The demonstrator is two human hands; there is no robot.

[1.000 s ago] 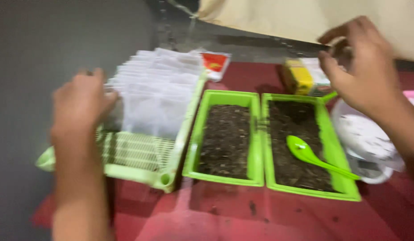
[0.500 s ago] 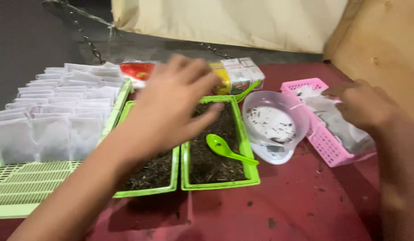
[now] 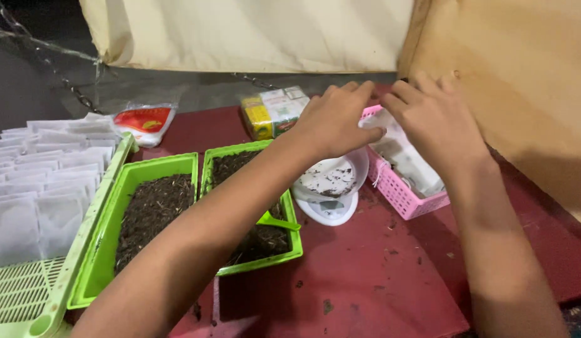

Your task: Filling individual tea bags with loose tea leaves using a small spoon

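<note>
My left hand (image 3: 335, 120) reaches across the table and pinches a small white paper bag (image 3: 373, 121) above a pink basket (image 3: 404, 201). My right hand (image 3: 435, 119) meets it from the right, fingertips on the same bag. More white bags (image 3: 410, 164) lie in the basket. Just left of the basket, a clear bowl (image 3: 333, 178) with some dark crumbs sits on a white scale (image 3: 331, 216).
Two green trays (image 3: 102, 263) (image 3: 265, 261) of dark dried leaves stand mid-table, with a green spoon (image 3: 279, 221) in the right one. At the left a pale green lattice tray (image 3: 21, 294) holds rows of white bags. A yellow-green box (image 3: 271, 111) and a red-white packet (image 3: 143, 120) lie behind. A wooden board (image 3: 522, 75) stands at the right.
The view has swung right. My left hand has moved from over the green trays to the pink basket, joining my right hand on a white bag.
</note>
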